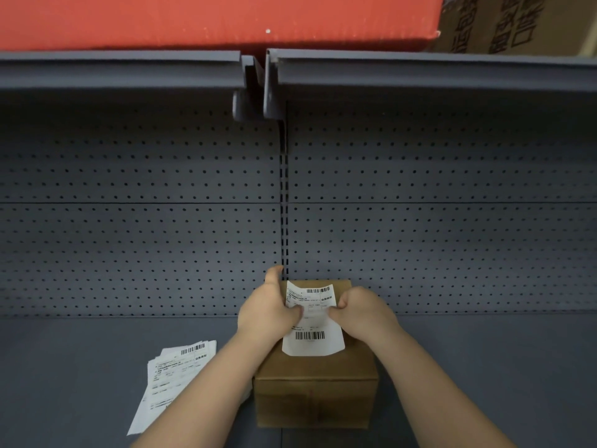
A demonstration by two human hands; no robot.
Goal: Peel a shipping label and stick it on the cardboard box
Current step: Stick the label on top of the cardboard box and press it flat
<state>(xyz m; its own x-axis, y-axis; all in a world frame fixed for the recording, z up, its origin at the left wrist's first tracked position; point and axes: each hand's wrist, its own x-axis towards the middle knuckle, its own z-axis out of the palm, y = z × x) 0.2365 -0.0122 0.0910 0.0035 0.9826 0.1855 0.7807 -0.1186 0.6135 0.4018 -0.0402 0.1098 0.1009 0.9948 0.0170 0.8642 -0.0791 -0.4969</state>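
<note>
Fingers of left hand (269, 307) and right hand (361, 310) pinch the shipping label (311, 321) at its side edges, holding it over the cardboard box (315, 392) on the grey shelf (80, 367).

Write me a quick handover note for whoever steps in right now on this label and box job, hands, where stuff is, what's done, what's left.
Left hand: pinching the left edge of the white printed shipping label.
Right hand: pinching its right edge.
The label is held over the top of the small brown cardboard box, which sits on the grey metal shelf. Whether it touches the box yet is unclear.
Loose stack of white printed label sheets lies left of the box.
Done: one label picked up. Whether its backing is off cannot be told.
Left: finish peeling if needed, press the label flat onto the box top.
</note>
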